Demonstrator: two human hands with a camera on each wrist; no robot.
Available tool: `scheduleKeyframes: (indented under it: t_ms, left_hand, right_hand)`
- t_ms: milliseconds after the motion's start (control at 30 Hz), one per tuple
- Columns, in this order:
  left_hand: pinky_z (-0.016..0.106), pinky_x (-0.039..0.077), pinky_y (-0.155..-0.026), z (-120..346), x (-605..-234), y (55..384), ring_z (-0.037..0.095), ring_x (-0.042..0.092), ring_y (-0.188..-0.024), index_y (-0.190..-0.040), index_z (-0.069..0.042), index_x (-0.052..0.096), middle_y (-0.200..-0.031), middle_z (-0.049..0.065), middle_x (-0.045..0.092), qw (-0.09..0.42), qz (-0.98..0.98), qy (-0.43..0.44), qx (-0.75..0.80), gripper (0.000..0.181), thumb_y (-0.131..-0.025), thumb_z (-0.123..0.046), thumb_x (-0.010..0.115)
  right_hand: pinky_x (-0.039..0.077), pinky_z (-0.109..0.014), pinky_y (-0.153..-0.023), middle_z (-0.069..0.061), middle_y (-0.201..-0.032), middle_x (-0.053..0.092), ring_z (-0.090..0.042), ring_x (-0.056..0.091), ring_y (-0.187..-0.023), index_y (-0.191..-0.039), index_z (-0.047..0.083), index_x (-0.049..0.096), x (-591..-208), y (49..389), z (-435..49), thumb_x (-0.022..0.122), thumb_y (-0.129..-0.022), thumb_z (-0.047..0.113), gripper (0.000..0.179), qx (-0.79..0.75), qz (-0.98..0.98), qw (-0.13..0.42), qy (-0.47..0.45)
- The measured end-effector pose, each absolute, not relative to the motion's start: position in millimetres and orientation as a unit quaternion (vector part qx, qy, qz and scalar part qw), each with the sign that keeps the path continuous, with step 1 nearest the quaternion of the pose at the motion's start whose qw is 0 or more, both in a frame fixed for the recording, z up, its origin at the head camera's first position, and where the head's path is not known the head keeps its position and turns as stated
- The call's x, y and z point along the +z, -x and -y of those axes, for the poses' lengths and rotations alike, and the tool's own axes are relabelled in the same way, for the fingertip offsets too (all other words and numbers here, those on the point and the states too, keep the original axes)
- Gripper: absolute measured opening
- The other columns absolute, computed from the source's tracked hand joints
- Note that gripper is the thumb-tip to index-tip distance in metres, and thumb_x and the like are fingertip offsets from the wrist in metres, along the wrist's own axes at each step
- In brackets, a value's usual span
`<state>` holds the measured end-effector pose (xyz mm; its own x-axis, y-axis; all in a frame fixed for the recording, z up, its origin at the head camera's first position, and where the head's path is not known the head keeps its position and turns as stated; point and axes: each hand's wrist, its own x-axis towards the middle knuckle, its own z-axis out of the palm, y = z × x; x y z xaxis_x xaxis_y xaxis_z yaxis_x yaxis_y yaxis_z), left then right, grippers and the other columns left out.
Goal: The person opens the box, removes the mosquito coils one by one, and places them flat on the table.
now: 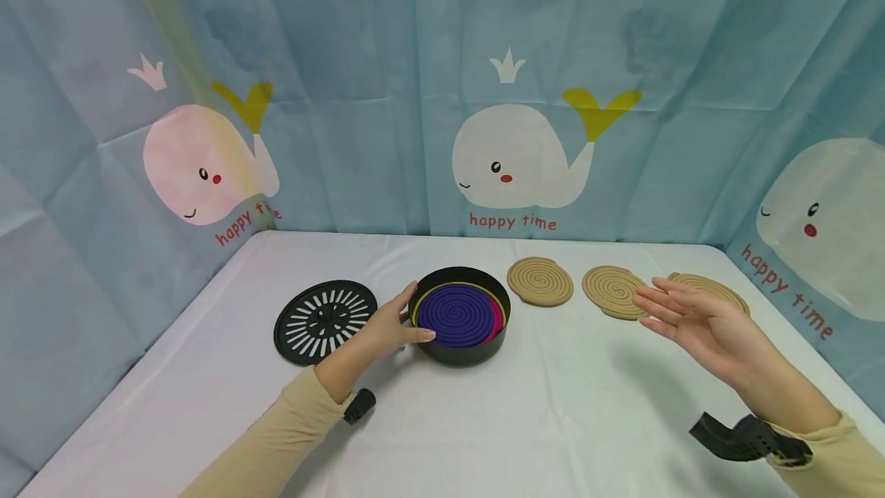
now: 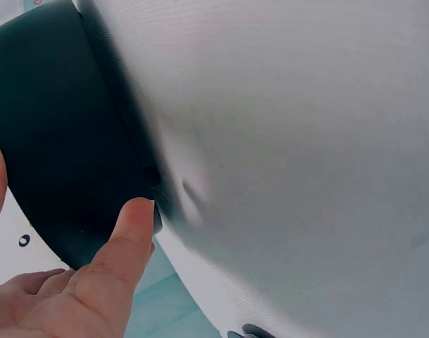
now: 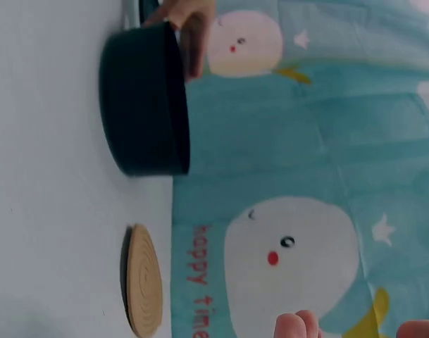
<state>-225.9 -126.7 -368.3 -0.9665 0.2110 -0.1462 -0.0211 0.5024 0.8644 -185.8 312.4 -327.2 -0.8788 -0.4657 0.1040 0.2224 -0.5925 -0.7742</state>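
Your left hand [image 1: 386, 329] holds the pot [image 1: 459, 357], thumb and fingers spread round its side; your right hand [image 1: 712, 333] is raised over the desk [image 1: 525, 421], fingers straight, with nothing in it. Largest of the things on the desk, the pot sits at the left hand's fingertips, between your two hands and well apart from the right one. Next in size, the slotted disc [image 1: 325, 323] lies just left of the left hand, outside the pot. Inside the pot, a yellow edge [image 1: 459, 283] shows round a pink crescent [image 1: 497, 320], with a blue coil [image 1: 456, 315] on top; what lies under those you cannot tell. Smallest are three tan coils: one [image 1: 540, 281] beyond and right of the left hand, one [image 1: 612, 293] just left of the right hand's fingertips, one [image 1: 726, 289] partly hidden behind that hand. Judging by this layout, you look partway along: coloured pieces are nested, while the three tan coils and the disc lie apart, uncombined with the pot.
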Motion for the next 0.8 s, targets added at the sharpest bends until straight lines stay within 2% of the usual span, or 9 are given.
scheduleKeyframes:
  t_ms: [100, 133, 200, 233, 333, 433, 533, 633, 800]
  left_hand:
    - [0.050, 0.042, -0.102, 126.5, -368.1, 225.6, 0.041, 0.034, -0.137, -0.156, -0.007, 0.016, -0.159, 0.017, 0.020, 0.116, -0.861, -0.054, 0.491, 0.096, -0.083, -0.008, 0.078]
    - [0.050, 0.042, -0.102, 126.5, -368.4, 225.6, 0.041, 0.034, -0.137, -0.156, -0.007, 0.016, -0.159, 0.017, 0.020, 0.116, -0.862, -0.054, 0.491, 0.096, -0.083, -0.008, 0.078]
    - [0.050, 0.042, -0.102, 126.3, -368.2, 225.4, 0.041, 0.034, -0.137, -0.156, -0.007, 0.016, -0.159, 0.017, 0.020, 0.116, -0.862, -0.053, 0.491, 0.096, -0.083, -0.008, 0.078]
    - [0.050, 0.042, -0.102, 126.3, -368.1, 225.3, 0.041, 0.034, -0.137, -0.156, -0.007, 0.016, -0.159, 0.017, 0.020, 0.116, -0.861, -0.053, 0.492, 0.096, -0.083, -0.008, 0.078]
    - [0.050, 0.042, -0.102, 126.2, -368.0, 225.2, 0.041, 0.033, -0.138, -0.156, -0.007, 0.016, -0.159, 0.017, 0.019, 0.118, -0.859, -0.053, 0.496, 0.096, -0.083, -0.008, 0.078]
    - [0.050, 0.041, -0.103, 126.3, -368.0, 225.1, 0.041, 0.033, -0.138, -0.156, -0.008, 0.016, -0.159, 0.017, 0.020, 0.118, -0.858, -0.052, 0.497, 0.097, -0.082, -0.008, 0.078]
    - [0.051, 0.040, -0.104, 126.6, -367.9, 225.1, 0.041, 0.033, -0.138, -0.156, -0.008, 0.016, -0.159, 0.017, 0.020, 0.119, -0.858, -0.052, 0.497, 0.097, -0.082, -0.008, 0.078]
    - [0.051, 0.038, -0.105, 126.9, -367.7, 225.3, 0.040, 0.032, -0.138, -0.156, -0.008, 0.015, -0.159, 0.017, 0.019, 0.121, -0.857, -0.054, 0.497, 0.097, -0.083, -0.008, 0.078]
    - [0.052, 0.037, -0.106, 126.6, -366.1, 225.2, 0.040, 0.032, -0.138, -0.156, -0.008, 0.015, -0.159, 0.017, 0.019, 0.122, -0.858, -0.053, 0.497, 0.097, -0.083, -0.007, 0.078]
  right_hand:
    - [0.051, -0.037, -0.093, -0.007, -0.122, 0.062, -0.023, 0.061, -0.114, -0.144, -0.001, 0.027, -328.0, 186.7, -298.8, 0.028, -0.106, 0.005, 0.038, -0.851, -0.472, 0.184, 0.139]
    - [0.051, -0.036, -0.093, -0.007, -0.122, 0.062, -0.022, 0.062, -0.114, -0.145, -0.002, 0.019, -328.3, 187.0, -294.3, 0.028, -0.106, 0.005, 0.041, -0.842, -0.489, 0.182, 0.136]
    - [0.052, -0.035, -0.092, -0.005, -0.121, 0.062, -0.021, 0.062, -0.113, -0.144, -0.002, 0.013, -328.4, 187.0, -285.2, 0.031, -0.106, 0.006, 0.042, -0.828, -0.517, 0.177, 0.123]
    - [0.052, -0.035, -0.092, -0.005, -0.121, 0.062, -0.021, 0.062, -0.112, -0.144, -0.002, 0.019, -328.4, 187.2, -280.6, 0.032, -0.106, 0.006, 0.041, -0.823, -0.526, 0.177, 0.121]
    - [0.052, -0.035, -0.092, -0.006, -0.120, 0.062, -0.020, 0.063, -0.112, -0.125, 0.007, 0.047, -328.4, 187.4, -266.5, 0.034, -0.106, 0.007, 0.023, -0.814, -0.540, 0.182, 0.114]
    - [0.051, -0.034, -0.093, -0.006, -0.121, 0.062, -0.020, 0.062, -0.112, -0.118, 0.013, 0.057, -327.8, 187.8, -251.8, 0.037, -0.106, 0.010, 0.024, -0.802, -0.556, 0.187, 0.112]
    - [0.050, -0.033, -0.094, -0.005, -0.120, 0.063, -0.019, 0.062, -0.112, -0.119, 0.013, 0.056, -326.8, 188.4, -236.7, 0.039, -0.105, 0.011, 0.022, -0.790, -0.573, 0.188, 0.112]
    - [0.050, -0.033, -0.095, -0.004, -0.120, 0.063, -0.020, 0.062, -0.113, -0.127, 0.005, 0.048, -324.6, 189.5, -221.3, 0.041, -0.105, 0.012, 0.024, -0.781, -0.586, 0.187, 0.111]
    - [0.048, -0.033, -0.098, -0.005, -0.123, 0.062, -0.021, 0.059, -0.117, -0.140, -0.009, 0.028, -321.4, 194.6, -197.8, 0.044, -0.104, 0.013, 0.045, -0.763, -0.605, 0.197, 0.111]
